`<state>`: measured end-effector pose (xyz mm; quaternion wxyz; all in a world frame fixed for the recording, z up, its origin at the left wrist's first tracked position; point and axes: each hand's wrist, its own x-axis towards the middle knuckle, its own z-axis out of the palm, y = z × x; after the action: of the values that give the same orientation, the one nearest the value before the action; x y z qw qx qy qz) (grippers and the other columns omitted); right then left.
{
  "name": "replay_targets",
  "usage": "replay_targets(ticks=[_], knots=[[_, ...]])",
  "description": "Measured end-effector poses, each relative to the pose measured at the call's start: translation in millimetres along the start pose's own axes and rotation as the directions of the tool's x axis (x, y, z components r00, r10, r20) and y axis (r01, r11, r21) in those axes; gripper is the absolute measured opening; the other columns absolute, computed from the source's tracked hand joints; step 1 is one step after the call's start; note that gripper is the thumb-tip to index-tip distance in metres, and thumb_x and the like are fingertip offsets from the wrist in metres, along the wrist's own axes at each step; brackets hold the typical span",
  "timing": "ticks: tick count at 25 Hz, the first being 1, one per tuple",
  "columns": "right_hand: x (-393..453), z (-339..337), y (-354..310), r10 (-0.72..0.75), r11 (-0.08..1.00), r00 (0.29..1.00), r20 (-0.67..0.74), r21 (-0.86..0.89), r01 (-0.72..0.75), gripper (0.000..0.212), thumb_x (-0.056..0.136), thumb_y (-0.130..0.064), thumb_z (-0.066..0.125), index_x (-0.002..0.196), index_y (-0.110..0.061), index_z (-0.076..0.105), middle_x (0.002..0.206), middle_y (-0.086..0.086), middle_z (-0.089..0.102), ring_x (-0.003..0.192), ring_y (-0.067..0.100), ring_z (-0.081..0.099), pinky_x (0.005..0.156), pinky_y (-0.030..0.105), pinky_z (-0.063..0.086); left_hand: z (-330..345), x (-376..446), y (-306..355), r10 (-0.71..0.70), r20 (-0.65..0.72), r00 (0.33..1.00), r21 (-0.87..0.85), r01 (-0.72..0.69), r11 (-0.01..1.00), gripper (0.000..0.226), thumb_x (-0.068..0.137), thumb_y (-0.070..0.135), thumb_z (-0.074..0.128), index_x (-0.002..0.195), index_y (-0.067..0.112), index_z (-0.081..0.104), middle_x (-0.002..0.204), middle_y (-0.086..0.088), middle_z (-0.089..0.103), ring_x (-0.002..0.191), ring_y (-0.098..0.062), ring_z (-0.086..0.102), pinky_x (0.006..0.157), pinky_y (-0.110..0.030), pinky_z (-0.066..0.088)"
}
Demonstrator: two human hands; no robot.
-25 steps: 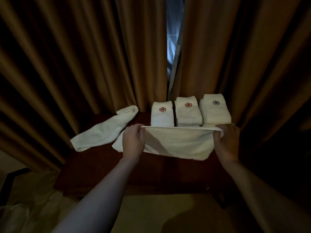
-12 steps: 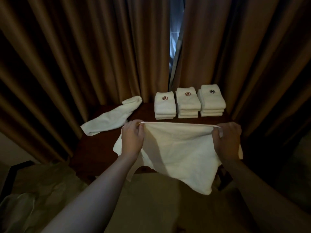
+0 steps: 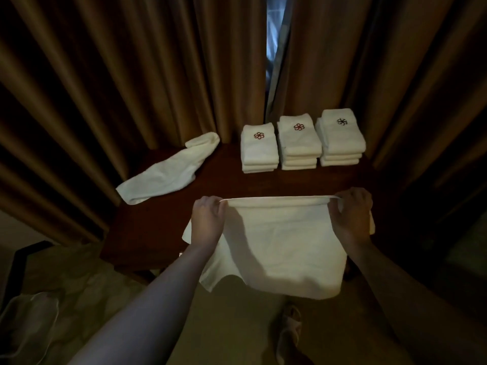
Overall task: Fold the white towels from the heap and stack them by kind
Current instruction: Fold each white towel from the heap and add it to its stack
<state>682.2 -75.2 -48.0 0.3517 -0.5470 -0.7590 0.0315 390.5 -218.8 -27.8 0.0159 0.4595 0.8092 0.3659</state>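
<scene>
A white towel [image 3: 279, 246] hangs stretched between my hands above the near edge of the dark wooden table [image 3: 163, 227]. My left hand [image 3: 207, 219] grips its top left corner and my right hand [image 3: 351, 214] grips the top right corner. The towel's lower edge droops past the table's front. At the back of the table stand three stacks of folded white towels: the left stack [image 3: 259, 151] and the middle stack [image 3: 299, 143] bear a red flower mark, the right stack [image 3: 341, 138] a dark one. An unfolded white towel [image 3: 171, 169] lies crumpled at the back left.
Brown curtains [image 3: 131, 75] hang close behind the table, with a narrow bright gap [image 3: 272, 48] in the middle. A slipper [image 3: 288, 330] lies on the floor below the towel. A pale bag or cloth [image 3: 29, 320] sits at the lower left.
Both hands have pulled the towel back toward me and lifted it off the table, so it hangs lower and flatter. The view has tilted down, showing more floor.
</scene>
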Motion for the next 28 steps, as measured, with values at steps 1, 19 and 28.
replay_targets(ticks=[1,19,28], knots=[[12.6,10.7,5.8,-0.001,1.000,1.000,0.006,0.013,0.001,0.014,0.089,-0.015,0.057,0.093,-0.004,0.065,0.102,0.016,0.057,0.113,0.033,0.042,0.098,0.042,0.034,11.3,13.4,1.4,0.006,0.008,1.000,0.015,-0.006,1.000,0.018,0.094,0.022,0.060,0.096,0.007,0.070,0.094,-0.010,0.064,0.095,-0.027,0.056,0.083,-0.027,0.035],[205.3,223.6,84.5,0.007,0.998,0.896,0.444,-0.061,0.022,0.030,0.083,-0.027,0.043,0.074,-0.005,0.062,0.083,0.022,0.058,0.095,0.039,0.052,0.087,0.042,0.038,189.0,226.3,-40.5,-0.108,0.215,0.971,0.166,0.072,0.984,0.017,0.092,0.011,0.059,0.097,0.001,0.071,0.095,-0.022,0.065,0.095,-0.038,0.056,0.086,-0.035,0.035],[206.8,293.0,88.7,0.130,0.989,0.782,0.610,-0.141,-0.054,0.032,0.089,-0.017,0.062,0.113,0.003,0.061,0.123,0.026,0.052,0.126,0.041,0.039,0.109,0.044,0.026,246.6,254.9,-87.1,-0.225,0.397,0.890,0.213,0.149,0.966,0.024,0.089,0.012,0.056,0.111,0.006,0.062,0.114,-0.016,0.056,0.109,-0.030,0.049,0.090,-0.033,0.037]])
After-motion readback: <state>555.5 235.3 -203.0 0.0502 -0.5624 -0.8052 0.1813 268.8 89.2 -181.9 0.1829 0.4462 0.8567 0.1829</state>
